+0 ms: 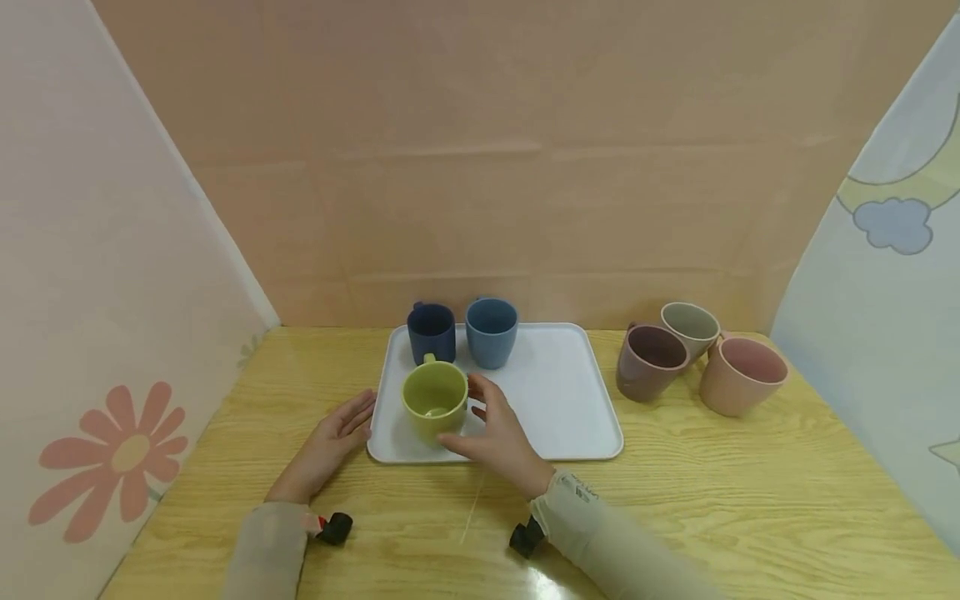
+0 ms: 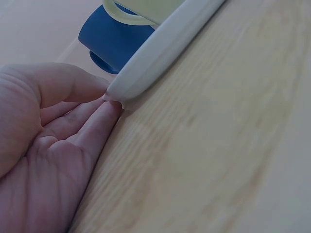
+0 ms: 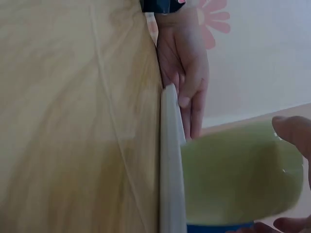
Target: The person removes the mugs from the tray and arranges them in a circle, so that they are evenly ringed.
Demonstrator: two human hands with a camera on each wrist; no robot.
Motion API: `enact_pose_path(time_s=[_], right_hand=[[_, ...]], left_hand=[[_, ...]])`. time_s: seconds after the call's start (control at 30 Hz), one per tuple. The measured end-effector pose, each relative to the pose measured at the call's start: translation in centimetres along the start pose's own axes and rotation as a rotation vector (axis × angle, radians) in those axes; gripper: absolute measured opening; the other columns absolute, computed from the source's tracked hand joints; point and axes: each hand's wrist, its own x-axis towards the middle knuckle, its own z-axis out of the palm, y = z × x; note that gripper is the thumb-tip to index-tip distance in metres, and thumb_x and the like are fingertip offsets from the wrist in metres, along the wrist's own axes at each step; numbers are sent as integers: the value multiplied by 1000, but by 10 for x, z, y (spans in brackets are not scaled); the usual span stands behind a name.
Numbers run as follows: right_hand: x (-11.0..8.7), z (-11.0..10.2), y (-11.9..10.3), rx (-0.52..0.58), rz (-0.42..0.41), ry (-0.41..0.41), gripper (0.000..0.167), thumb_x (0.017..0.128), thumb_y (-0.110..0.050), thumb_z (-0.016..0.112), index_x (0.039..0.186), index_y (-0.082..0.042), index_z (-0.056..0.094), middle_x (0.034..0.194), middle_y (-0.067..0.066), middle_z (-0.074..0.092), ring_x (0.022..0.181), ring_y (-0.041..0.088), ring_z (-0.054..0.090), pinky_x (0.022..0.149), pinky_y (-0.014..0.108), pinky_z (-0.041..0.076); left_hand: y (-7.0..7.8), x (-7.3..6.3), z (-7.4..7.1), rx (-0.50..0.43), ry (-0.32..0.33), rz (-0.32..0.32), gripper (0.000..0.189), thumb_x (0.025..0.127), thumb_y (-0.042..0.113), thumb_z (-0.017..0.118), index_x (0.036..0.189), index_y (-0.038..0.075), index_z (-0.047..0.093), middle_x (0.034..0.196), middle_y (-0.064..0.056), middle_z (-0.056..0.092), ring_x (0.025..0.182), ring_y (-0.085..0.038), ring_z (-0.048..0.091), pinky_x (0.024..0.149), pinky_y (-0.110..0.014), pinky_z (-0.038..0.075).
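A yellow-green mug [image 1: 435,390] stands upright on the front left of a white tray [image 1: 558,400], its handle pointing to the back. My right hand [image 1: 502,437] holds this mug from the right, thumb at its near side and fingers at its right side. In the right wrist view, a fingertip [image 3: 286,127] overlaps the mug near its rim. My left hand [image 1: 330,442] lies beside the tray's left edge, fingers extended. In the left wrist view, its fingertips touch the tray's corner [image 2: 129,87]. Behind the green mug stand a navy mug [image 1: 432,337] and a lighter blue mug [image 1: 492,337].
Right of the tray, a purple mug [image 1: 637,375], a grey-beige mug [image 1: 690,321] and a pink mug [image 1: 735,387] stand close together on the wood-patterned table [image 1: 675,492]. A peach-coloured backdrop [image 1: 525,208] rises at the table's far edge, with patterned panels on both sides.
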Motion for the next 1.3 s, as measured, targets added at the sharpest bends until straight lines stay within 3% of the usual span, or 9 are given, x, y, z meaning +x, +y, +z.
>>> enact_pose_path(time_s=[0.27,0.6,1.0,1.3], right_hand=[[6,28,-2,13,-45,123,95,79,-29,89,152,-9,32,147,10,39,134,26,43,108,52,41],[10,34,-6,14,-28,214,90,75,-30,92,147,-9,42,139,7,50,125,26,51,104,50,46],[3,11,-1,44,-23,218,85,70,-27,95,143,-13,52,133,3,57,121,23,55,100,48,51],[-19,-23,-3,-2,-158,257,86,68,-15,96,142,-10,54,135,7,59,119,27,58,92,47,56]], left_hand=[[1,0,1,-6,4,-11,66,104,11,57,160,-1,22,165,-19,25,150,-32,26,101,-7,35],[-2,-2,-3,3,-10,21,65,105,14,56,160,1,24,163,-20,29,150,-33,26,102,-8,35],[-2,-1,-2,-7,-20,17,65,106,12,55,160,0,22,164,-20,26,150,-33,25,103,-8,35],[-1,-1,-1,0,-15,14,65,105,12,55,160,1,23,164,-19,26,150,-33,25,102,-7,35]])
